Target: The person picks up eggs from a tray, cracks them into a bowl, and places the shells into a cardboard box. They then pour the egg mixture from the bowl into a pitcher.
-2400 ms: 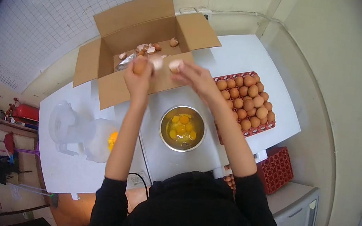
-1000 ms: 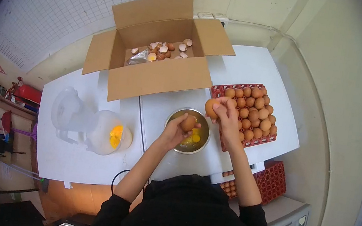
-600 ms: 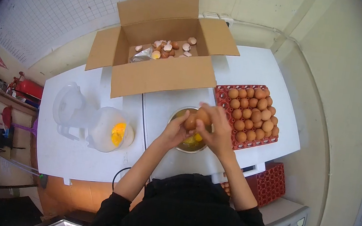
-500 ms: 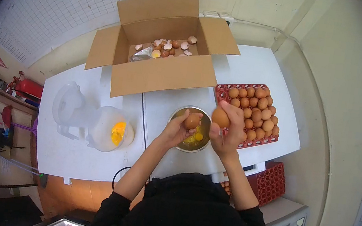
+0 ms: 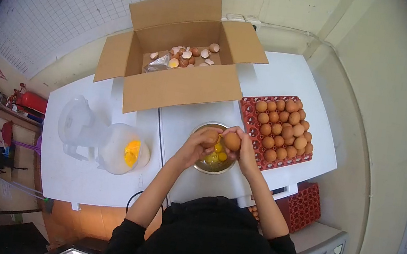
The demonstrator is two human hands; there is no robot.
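Over a round metal bowl (image 5: 199,166), my two hands are close together. My left hand (image 5: 189,151) is closed around a brown egg (image 5: 209,137); whether its shell is cracked is hard to make out. Another brown egg (image 5: 232,141) is in my right hand (image 5: 247,155), fingers wrapped round its side. Below and between the hands, egg yolks (image 5: 222,156) and clear egg white show in the bowl. Right of the bowl lies a red egg tray (image 5: 252,114) with many brown eggs (image 5: 287,131) and bare cups along its left side.
An open cardboard box (image 5: 182,90) holding broken eggshells (image 5: 186,55) stands behind the bowl. On the left are a translucent jug (image 5: 77,119) and a translucent container (image 5: 115,152) with yolk inside. A red crate (image 5: 305,208) sits below the table's right front edge.
My right hand has moved left and down from the tray side to the bowl, bringing its egg close to the one in my left hand. More yolk shows between the hands.
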